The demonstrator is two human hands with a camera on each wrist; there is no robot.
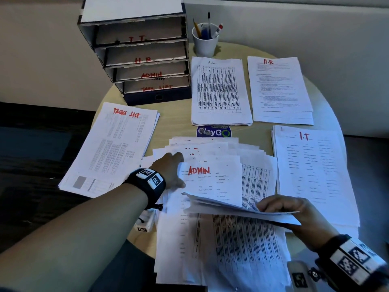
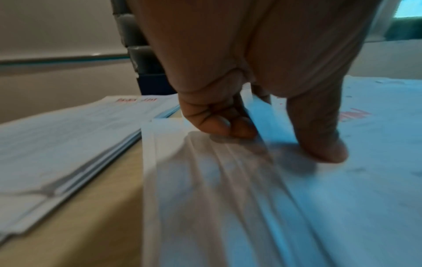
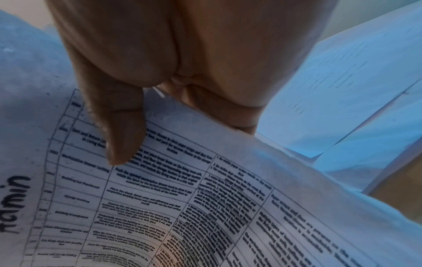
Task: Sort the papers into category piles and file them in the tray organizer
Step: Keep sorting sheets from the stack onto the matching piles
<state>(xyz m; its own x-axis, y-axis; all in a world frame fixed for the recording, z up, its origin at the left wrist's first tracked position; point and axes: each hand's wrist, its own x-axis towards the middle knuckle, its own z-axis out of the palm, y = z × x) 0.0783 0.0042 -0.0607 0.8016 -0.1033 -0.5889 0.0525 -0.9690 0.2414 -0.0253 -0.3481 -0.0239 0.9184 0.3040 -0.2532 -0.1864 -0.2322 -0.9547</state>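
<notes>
We are viewing a round table (image 1: 261, 131). The organizer (image 1: 139, 53) is standing at its far left edge with 4 trays marked I.T, H.R, ADMIN and TASK LIST. 4 sorted piles are lying around it: Tasks List (image 1: 113, 148) at left, Admin (image 1: 219, 91) and H.R (image 1: 280, 89) at the far side, I.T (image 1: 311, 173) at right. The unsorted spread (image 1: 221, 207) is fanning across the near centre. Our right hand (image 1: 294, 209) is pinching a lifted sheaf (image 1: 235, 207), thumb (image 3: 121, 133) on top. Our left hand (image 1: 170, 171) is pressing the ADMIN sheet (image 1: 210, 182), its fingertips (image 2: 237, 126) bent onto paper. A cup (image 1: 205, 42) is holding pens.
</notes>
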